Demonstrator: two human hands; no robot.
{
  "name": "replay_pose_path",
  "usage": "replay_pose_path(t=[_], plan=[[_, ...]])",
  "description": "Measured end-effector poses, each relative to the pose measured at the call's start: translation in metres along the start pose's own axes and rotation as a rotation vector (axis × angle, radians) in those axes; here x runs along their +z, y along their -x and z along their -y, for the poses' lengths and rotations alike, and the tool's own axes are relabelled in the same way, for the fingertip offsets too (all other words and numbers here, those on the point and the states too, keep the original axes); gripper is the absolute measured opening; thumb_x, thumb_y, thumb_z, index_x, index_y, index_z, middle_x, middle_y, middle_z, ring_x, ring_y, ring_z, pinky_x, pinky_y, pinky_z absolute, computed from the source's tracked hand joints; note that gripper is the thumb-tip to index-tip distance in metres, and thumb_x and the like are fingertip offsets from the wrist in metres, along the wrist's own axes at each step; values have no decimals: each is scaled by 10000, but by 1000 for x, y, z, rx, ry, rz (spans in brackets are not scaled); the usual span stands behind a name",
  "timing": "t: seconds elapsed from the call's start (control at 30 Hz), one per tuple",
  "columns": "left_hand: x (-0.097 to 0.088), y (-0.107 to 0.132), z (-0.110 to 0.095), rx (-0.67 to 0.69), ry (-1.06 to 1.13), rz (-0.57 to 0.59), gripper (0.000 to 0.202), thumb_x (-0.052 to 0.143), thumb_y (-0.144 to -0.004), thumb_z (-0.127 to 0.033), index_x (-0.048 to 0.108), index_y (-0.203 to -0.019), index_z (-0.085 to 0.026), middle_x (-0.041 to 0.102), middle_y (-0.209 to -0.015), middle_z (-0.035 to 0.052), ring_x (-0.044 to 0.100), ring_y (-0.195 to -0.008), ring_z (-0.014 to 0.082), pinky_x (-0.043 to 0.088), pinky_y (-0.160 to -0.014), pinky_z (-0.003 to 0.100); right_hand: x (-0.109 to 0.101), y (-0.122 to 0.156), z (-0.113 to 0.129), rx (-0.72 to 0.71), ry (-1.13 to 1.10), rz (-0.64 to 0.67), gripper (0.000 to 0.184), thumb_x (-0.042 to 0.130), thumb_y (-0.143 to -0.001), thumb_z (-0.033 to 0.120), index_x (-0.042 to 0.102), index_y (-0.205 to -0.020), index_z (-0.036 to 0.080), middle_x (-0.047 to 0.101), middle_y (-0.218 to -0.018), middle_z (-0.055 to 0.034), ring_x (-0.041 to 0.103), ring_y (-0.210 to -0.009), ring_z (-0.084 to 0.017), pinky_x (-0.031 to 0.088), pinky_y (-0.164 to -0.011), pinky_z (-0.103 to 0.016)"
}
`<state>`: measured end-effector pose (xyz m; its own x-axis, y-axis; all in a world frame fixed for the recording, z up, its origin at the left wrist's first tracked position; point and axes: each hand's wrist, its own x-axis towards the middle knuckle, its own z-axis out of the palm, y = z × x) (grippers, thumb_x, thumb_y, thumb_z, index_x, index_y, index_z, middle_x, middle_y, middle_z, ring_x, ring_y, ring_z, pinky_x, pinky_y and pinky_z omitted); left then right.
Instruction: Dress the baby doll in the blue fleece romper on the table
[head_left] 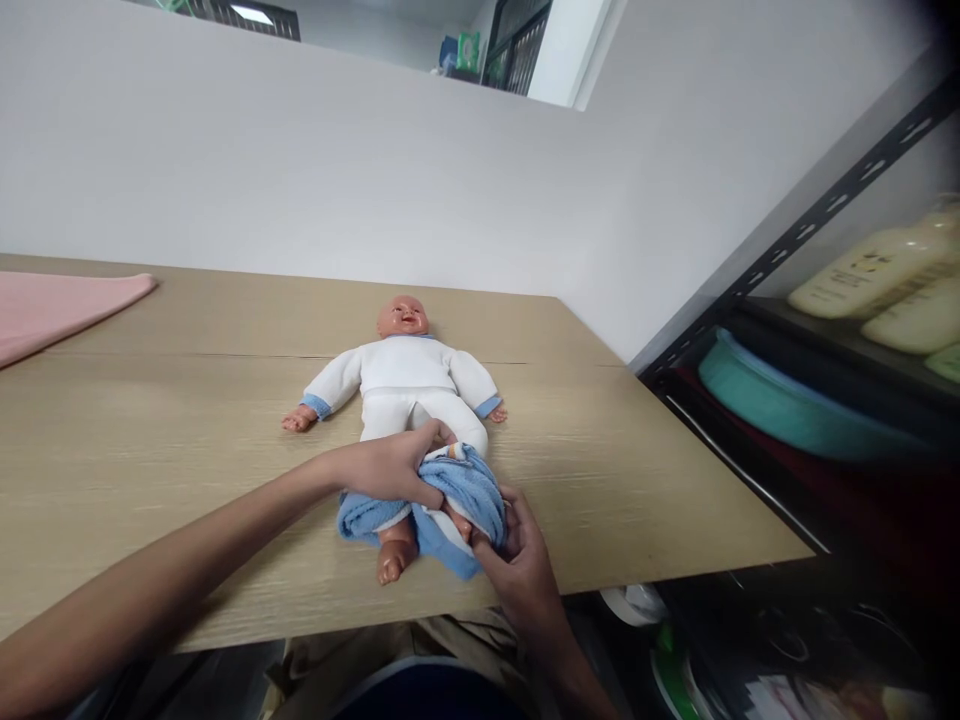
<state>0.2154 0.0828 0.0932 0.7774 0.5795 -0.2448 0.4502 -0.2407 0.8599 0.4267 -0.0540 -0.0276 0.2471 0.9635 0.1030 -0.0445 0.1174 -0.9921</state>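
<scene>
Doll point(405, 370) lying on its back on the desk point(637, 480), head to the far side, with a blue garment point(480, 490) bunched around its lower legs near the front edge. The left hand point(427, 465) is partly closed, thumb and fingers pinching the garment over the right-side leg; the right hand point(501, 530) is curled onto the cloth at that leg's outer side, some fingertips hidden. The left-side foot point(395, 558) protrudes bare; the right-side foot point(459, 522) shows only in part. Possible faults: toes may snag if the folds are pulled unevenly; a hard tug could slide the doll, since neither hand appears to brace its trunk. The desk is pale, wood-grained and crossed by a seam. Far left, a pink cloth point(67, 305); behind, a plain wall point(300, 170); at right, a dark rack point(817, 225) bearing bottles point(870, 270) and a teal basin point(795, 405).
</scene>
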Motion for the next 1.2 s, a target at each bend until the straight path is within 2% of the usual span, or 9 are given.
replay_pose_path(t=[0.17,0.3,0.5,0.7,0.77,0.87,0.97,1.1,1.2], plan=[[4,-2,1,18,-49,-91,578,798,-770,-295,589,-1304,-221,711,-1173,54,720,-1061,294,545,-850,363,-3,-5,-1,-40,17,-36,591,891,-917,340,645,-1447,252,814,-1379,-130,794,-1224,-276,652,-1072,-379],[5,-4,2,94,-142,-123,355,757,-816,-296,611,-1130,-220,720,-1030,34,697,-967,275,520,-833,373,-16,-23,11,-148,154,-10,330,873,-932,369,793,-1223,235,797,-1380,-147,762,-1293,-341,628,-1149,-468],[-11,1,2,168,-182,1,132,722,-929,-305,703,-1015,-207,755,-942,29,688,-898,263,503,-791,348,-38,-70,31,-79,219,285,315,896,-938,494,831,-1102,232,835,-1068,-71,784,-1032,-322,648,-970,-446],[-13,2,-2,88,-212,-92,458,779,-973,-651,708,-941,-200,693,-848,38,634,-809,258,476,-771,365,-44,-105,51,125,172,640,621,1003,-849,544,805,-1342,223,860,-1291,-108,796,-1206,-367,637,-1062,-504],[-9,1,-3,70,-237,-112,491,766,-976,-685,669,-918,-208,672,-842,34,616,-799,252,449,-752,367,-41,-110,57,86,235,633,619,1009,-846,532,806,-1352,240,844,-1303,-93,779,-1219,-352,632,-1064,-481],[-4,1,0,70,-234,-155,523,756,-982,-733,617,-975,-228,682,-877,31,616,-826,253,436,-738,365,-33,-118,62,-47,282,548,393,892,-952,612,814,-1054,240,779,-991,-27,728,-934,-265,621,-859,-377],[0,7,7,53,-289,-269,602,773,-957,-799,567,-1080,-247,679,-910,17,614,-824,248,428,-725,363,-23,-132,64,-114,251,545,392,798,-1032,617,758,-950,236,666,-854,12,621,-787,-204,546,-732,-313],[-2,31,14,14,-400,-321,554,768,-994,-734,628,-1201,-240,731,-1091,71,674,-956,287,475,-831,390,-17,-148,63,-111,257,635,372,845,-992,591,759,-998,229,687,-903,-1,636,-847,-211,547,-773,-313],[-11,53,16,-92,-444,-313,425,794,-976,-608,658,-1142,-241,725,-1054,66,668,-942,284,462,-788,371,-16,-155,59,-150,309,637,331,887,-971,532,760,-1046,235,723,-970,-20,670,-931,-237,568,-847,-338]])
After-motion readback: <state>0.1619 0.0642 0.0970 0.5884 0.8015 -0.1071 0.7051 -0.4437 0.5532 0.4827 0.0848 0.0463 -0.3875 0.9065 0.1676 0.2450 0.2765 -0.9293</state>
